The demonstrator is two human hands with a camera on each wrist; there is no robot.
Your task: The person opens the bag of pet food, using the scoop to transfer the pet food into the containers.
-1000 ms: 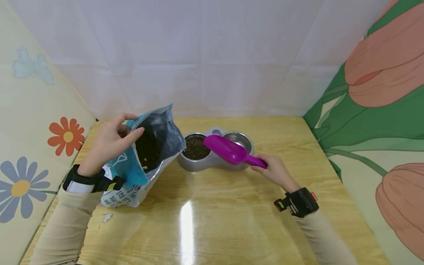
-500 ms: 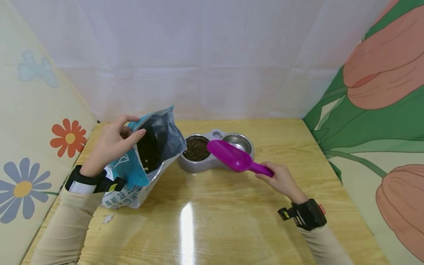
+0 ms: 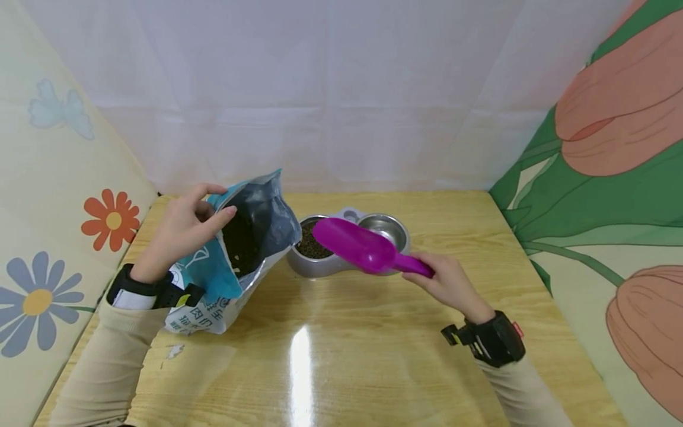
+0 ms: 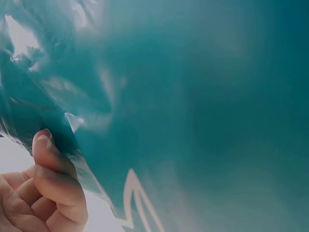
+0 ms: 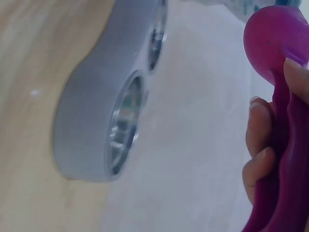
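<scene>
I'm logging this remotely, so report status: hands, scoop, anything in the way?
Left hand pinching bag, right hand gripping scoop. Scoop looks empty, held above bowls. No obstacle seen between scoop and bag.

The place looks like a small staged booth, though what room holds it cannot be told: a glossy wood-grain bench [image 3: 384, 344] is bordered by a creased white sheet [image 3: 320, 95] at the back, a cream panel [image 3: 42, 178] printed with flowers and a pale blue butterfly [image 3: 61, 111] on the left, and a tulip-printed panel [image 3: 619, 207] on the right
</scene>
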